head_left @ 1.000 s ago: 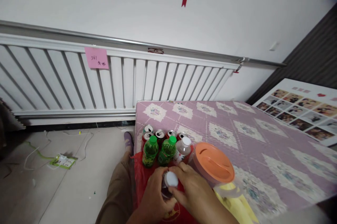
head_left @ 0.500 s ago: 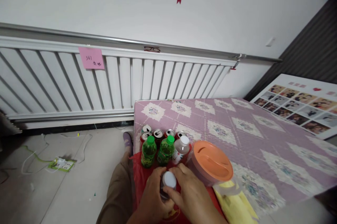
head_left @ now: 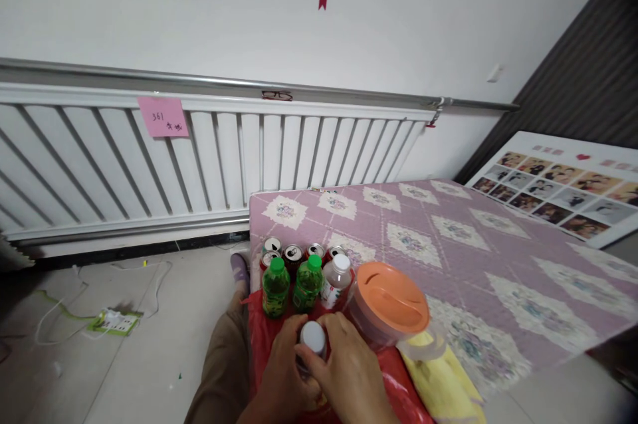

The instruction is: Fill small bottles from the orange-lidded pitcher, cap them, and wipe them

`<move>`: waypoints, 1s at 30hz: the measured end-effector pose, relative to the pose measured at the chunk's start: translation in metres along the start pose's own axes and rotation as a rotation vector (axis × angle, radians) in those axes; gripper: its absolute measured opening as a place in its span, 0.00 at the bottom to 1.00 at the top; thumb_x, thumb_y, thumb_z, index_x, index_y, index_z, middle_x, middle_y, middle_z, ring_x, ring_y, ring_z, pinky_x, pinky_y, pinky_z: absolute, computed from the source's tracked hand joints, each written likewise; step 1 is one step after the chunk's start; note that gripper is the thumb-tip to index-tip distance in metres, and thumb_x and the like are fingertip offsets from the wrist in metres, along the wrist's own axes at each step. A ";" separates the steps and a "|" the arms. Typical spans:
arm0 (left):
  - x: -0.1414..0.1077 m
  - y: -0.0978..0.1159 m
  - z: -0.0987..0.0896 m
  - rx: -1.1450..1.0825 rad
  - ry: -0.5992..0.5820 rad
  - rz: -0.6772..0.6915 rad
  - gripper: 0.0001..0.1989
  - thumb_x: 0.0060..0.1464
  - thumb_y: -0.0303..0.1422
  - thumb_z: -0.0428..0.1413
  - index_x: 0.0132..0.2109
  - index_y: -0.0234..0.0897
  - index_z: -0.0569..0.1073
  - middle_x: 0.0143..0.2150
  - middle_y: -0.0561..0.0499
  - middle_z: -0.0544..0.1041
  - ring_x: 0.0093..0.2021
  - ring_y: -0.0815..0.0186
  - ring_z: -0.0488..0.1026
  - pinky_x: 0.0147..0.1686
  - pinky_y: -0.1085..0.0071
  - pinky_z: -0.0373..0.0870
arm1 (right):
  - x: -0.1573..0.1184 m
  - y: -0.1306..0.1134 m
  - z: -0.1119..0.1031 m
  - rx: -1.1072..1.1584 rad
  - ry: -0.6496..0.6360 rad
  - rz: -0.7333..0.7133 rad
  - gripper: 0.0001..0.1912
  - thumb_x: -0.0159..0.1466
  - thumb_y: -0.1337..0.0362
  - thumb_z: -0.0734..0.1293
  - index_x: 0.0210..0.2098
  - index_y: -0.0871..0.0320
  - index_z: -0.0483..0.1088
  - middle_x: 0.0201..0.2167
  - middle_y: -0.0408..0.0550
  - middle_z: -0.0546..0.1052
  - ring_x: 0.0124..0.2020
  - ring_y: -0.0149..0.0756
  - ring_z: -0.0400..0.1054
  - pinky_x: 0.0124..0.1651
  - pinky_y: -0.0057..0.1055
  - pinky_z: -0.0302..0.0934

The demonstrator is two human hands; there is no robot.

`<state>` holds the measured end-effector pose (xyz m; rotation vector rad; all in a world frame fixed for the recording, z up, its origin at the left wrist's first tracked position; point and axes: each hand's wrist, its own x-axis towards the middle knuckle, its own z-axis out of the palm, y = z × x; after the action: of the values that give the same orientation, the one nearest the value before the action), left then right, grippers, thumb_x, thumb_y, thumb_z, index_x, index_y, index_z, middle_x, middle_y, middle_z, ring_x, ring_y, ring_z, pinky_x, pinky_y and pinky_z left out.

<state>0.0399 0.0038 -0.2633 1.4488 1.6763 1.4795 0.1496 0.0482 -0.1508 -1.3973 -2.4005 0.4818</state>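
Between my two hands stands a bottle with a white cap (head_left: 314, 337); most of its body is hidden. My left hand (head_left: 283, 371) is wrapped round its left side. My right hand (head_left: 349, 364) closes on it from the right, the thumb lying across the bottle just below the cap. Just beyond my hands are two green bottles (head_left: 276, 291) with green caps and a clear bottle (head_left: 336, 284) with a white cap and printed label. Several opened drink cans (head_left: 292, 254) stand behind them. A red plastic bag (head_left: 403, 387) is spread underneath.
Right of my hands is a clear pitcher with an orange lid (head_left: 391, 294), beside a yellow cloth (head_left: 443, 377). A purple patterned bedspread (head_left: 413, 244) reaches the white radiator (head_left: 224, 158). A photo board (head_left: 553, 188) leans at right; a power strip (head_left: 115, 321) lies on the floor.
The view has shifted slightly, so most things appear a little further left. Both hands stay round the white-capped bottle, with little change in their hold.
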 end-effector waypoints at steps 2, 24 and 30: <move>0.002 0.006 -0.002 -0.034 -0.032 -0.001 0.35 0.42 0.27 0.60 0.60 0.36 0.64 0.57 0.39 0.74 0.56 0.52 0.73 0.56 0.55 0.72 | -0.001 0.002 -0.001 0.110 -0.002 -0.011 0.25 0.55 0.63 0.75 0.52 0.60 0.70 0.47 0.55 0.76 0.51 0.50 0.72 0.53 0.42 0.66; 0.001 0.009 -0.003 -0.052 -0.011 -0.021 0.30 0.45 0.30 0.56 0.57 0.33 0.64 0.56 0.36 0.75 0.55 0.50 0.75 0.54 0.52 0.74 | -0.010 0.012 0.014 0.425 0.071 -0.010 0.20 0.54 0.74 0.70 0.46 0.55 0.73 0.43 0.49 0.76 0.47 0.43 0.72 0.52 0.39 0.67; 0.001 0.006 -0.006 -0.006 -0.022 -0.045 0.32 0.42 0.30 0.58 0.58 0.31 0.64 0.58 0.33 0.73 0.59 0.47 0.72 0.59 0.48 0.69 | -0.037 0.060 0.042 0.454 0.126 -0.036 0.26 0.59 0.68 0.67 0.57 0.54 0.68 0.54 0.53 0.75 0.56 0.43 0.71 0.59 0.39 0.66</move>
<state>0.0370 0.0010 -0.2558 1.4093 1.6789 1.4387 0.1944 0.0381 -0.2189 -1.1425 -2.0423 0.8396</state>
